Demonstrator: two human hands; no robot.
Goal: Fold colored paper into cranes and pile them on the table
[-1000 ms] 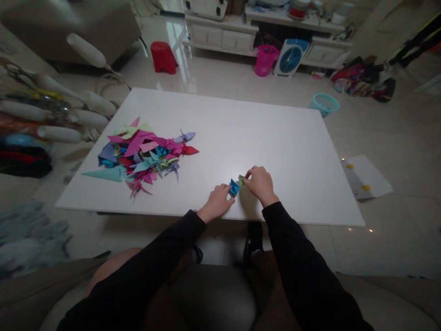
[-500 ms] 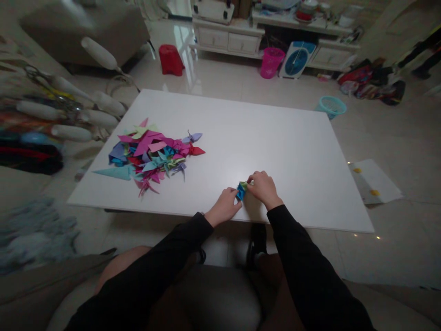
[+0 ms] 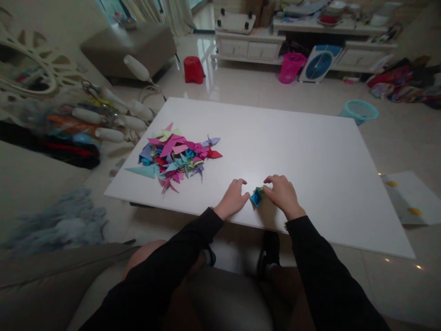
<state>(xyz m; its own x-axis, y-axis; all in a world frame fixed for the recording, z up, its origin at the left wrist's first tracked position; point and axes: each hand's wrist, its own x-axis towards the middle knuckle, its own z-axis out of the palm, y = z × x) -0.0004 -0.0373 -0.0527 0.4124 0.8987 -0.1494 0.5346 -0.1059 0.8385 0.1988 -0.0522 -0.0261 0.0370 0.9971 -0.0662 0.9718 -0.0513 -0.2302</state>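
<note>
A blue piece of folded paper point(image 3: 256, 198) rests at the white table's near side, with a green folded paper piece point(image 3: 261, 189) against its upper right. My right hand point(image 3: 283, 196) pinches the green piece between thumb and fingers. Just left of the blue piece is my left hand point(image 3: 234, 200), thumb and fingers apart, nothing between them. Its thumb tip lies close to the blue paper; whether they touch I cannot tell. Farther left, a heap of coloured origami pieces point(image 3: 174, 146) is spread on the table, pink, purple, teal, red and green.
The white table point(image 3: 292, 142) spans the view before me. Beyond it stand a red stool point(image 3: 194, 70), a pink basket point(image 3: 291, 67) and a blue-white fan point(image 3: 319, 65). A teal basket point(image 3: 360, 111) is past the far right corner. A lamp's white arms point(image 3: 137, 68) reach near the left edge.
My left hand has let go of the blue paper and its fingers have spread. My right hand stays on the green piece. The whole view has shifted, so things appear farther right.
</note>
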